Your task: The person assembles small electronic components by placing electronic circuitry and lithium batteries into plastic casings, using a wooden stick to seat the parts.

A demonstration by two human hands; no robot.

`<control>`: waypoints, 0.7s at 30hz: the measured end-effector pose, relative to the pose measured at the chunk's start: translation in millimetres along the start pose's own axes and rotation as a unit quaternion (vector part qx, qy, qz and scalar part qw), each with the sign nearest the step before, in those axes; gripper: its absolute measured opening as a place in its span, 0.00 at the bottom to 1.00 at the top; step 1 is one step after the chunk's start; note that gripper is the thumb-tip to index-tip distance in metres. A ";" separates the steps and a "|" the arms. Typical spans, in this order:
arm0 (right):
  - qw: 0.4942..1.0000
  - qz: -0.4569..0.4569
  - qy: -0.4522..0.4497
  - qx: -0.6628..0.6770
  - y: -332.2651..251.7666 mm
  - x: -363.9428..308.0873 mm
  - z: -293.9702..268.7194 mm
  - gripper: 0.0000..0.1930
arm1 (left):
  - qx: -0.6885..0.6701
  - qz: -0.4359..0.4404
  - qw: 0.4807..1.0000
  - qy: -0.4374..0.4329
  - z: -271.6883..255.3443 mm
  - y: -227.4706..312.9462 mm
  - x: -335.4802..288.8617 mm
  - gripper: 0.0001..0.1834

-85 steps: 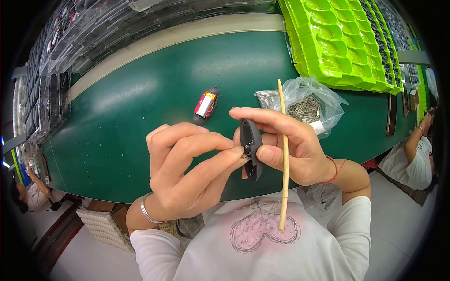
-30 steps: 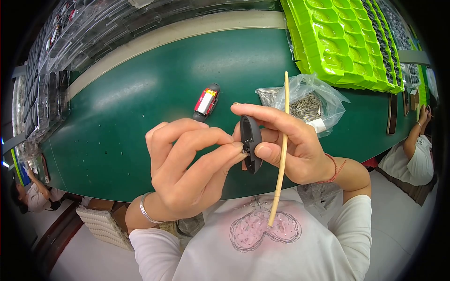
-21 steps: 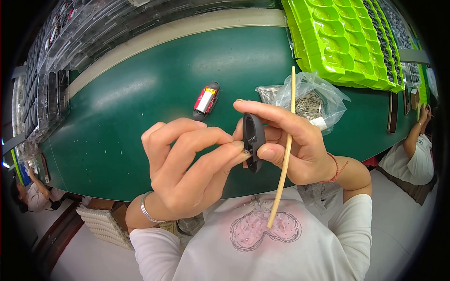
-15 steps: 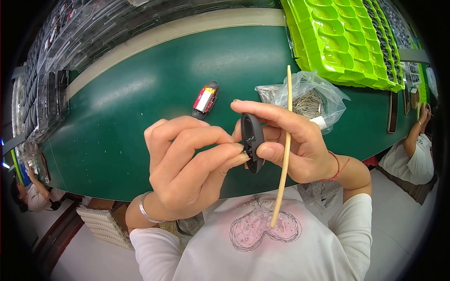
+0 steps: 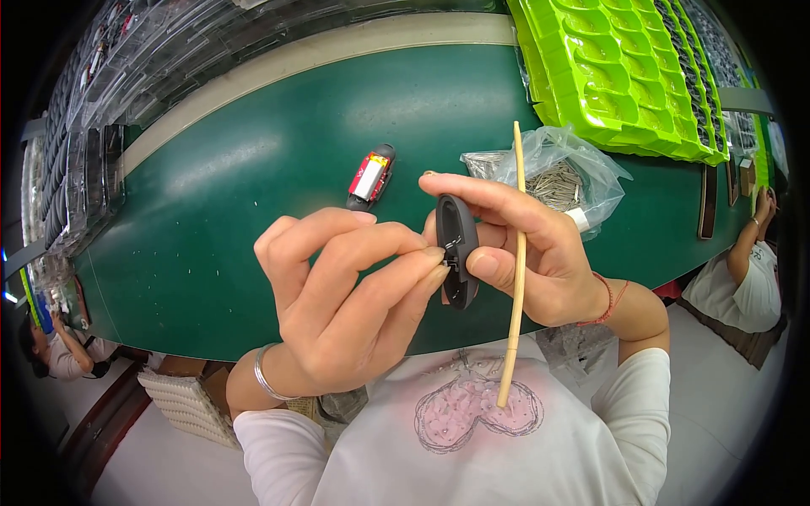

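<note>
Black shell, upright, between both hands

Two bare hands, one hollow black oval plastic shell showed at centre; one thin tan wooden stick at three o'clock; one red-and-black oblong device lay towards eleven.

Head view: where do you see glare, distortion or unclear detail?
Head view: pale glare on the green table; its far edge curves and the corners go black. Same head view: the shiny piece at the left hand is too small to identify.
</note>
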State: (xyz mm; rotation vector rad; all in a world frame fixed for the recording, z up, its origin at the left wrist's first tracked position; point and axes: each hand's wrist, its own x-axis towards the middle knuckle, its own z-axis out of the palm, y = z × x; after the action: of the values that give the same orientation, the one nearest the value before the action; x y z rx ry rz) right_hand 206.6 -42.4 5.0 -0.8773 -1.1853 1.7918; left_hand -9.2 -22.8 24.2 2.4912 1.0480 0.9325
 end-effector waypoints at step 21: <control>1.000 0.010 0.001 0.019 -2.1 -2.4 0.9 0.29 | 0.134 0.062 0.989 0.033 -1.6 4.0 -6.0 0.10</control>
State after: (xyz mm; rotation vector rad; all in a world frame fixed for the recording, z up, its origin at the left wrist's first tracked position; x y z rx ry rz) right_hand 207.3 -44.3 7.6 -0.8717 -1.1409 1.8233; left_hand -11.3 -29.9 24.6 2.7905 1.1139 0.9716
